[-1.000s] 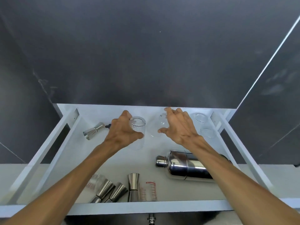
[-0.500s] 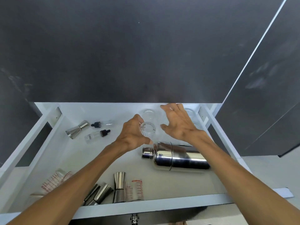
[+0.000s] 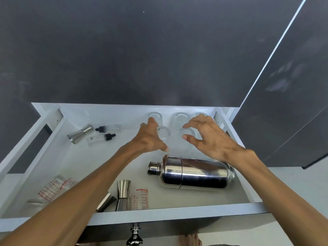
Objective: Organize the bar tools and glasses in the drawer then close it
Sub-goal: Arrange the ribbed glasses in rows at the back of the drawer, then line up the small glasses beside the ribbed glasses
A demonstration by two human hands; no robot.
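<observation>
The white drawer [image 3: 177,213] is pulled out below me. Several clear glasses stand at its back right, among them a back-row glass [image 3: 180,117]. My left hand [image 3: 148,139] is spread beside a ribbed glass [image 3: 164,134] that stands on the drawer floor; finger and thumb flank it loosely. My right hand [image 3: 209,137] hovers with its fingers apart over a second glass [image 3: 188,136]. A steel shaker [image 3: 193,174] lies on its side just in front of both hands.
At the back left lie a jigger [image 3: 80,134] and two dropper bottles [image 3: 108,127] [image 3: 100,138]. Near the front are two more jiggers [image 3: 123,194], a small red-marked measuring cup [image 3: 140,197] and larger measuring cups [image 3: 53,189]. Dark cabinet fronts rise behind the drawer.
My left hand carried the ribbed glass to the right, set it down by the other glasses and loosened its fingers. My right hand stayed open over the glasses.
</observation>
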